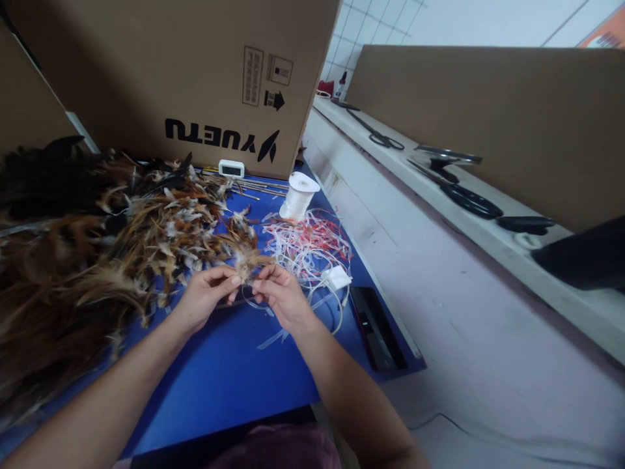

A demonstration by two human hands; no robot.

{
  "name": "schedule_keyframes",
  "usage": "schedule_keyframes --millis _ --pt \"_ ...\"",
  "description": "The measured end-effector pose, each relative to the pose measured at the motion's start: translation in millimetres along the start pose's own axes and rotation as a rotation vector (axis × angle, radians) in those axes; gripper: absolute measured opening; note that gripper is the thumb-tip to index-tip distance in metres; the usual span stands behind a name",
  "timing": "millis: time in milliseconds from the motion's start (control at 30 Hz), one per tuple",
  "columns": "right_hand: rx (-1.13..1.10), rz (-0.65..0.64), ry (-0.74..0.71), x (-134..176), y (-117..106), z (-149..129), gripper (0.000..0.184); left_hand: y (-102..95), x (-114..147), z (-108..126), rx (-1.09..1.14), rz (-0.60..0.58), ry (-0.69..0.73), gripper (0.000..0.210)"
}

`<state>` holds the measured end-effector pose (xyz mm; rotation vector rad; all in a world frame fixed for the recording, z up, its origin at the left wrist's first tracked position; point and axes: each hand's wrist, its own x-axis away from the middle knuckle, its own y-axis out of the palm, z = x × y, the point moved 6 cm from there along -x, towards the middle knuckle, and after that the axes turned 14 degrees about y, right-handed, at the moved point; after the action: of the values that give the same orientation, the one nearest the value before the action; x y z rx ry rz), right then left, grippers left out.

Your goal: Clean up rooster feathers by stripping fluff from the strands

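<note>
A tuft of feathers [247, 258] is showing tan and fluffy, with pale down, nearer the wearer than the white spool [299, 195] and to its left. The left hand [209, 293] is pinching the tuft's lower end; the right hand [280, 293] is curling close beside it — whether gripping anything, I cannot tell. Both forearms are reaching forward, hands angling toward each other.

We see a blue table [234, 374] bearing a white spool [297, 200]. Left of the spool lie feathers [168, 234]; before it, tangled strips [300, 242], then a phone [377, 329].
</note>
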<state>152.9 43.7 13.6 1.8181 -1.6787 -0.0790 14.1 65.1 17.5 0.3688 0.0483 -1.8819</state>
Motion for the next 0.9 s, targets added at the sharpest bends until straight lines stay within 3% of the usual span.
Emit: schedule_keyframes --millis 433,900 --pt "0.106 -0.141 0.058 1.6 10.8 5.9 0.029 2.9 1.5 -3.2 0.020 -0.010 -0.055 0.017" --pt "0.091 -0.116 0.060 2.5 7.6 3.7 0.027 0.8 0.2 2.1 0.034 0.028 -0.023 0.018"
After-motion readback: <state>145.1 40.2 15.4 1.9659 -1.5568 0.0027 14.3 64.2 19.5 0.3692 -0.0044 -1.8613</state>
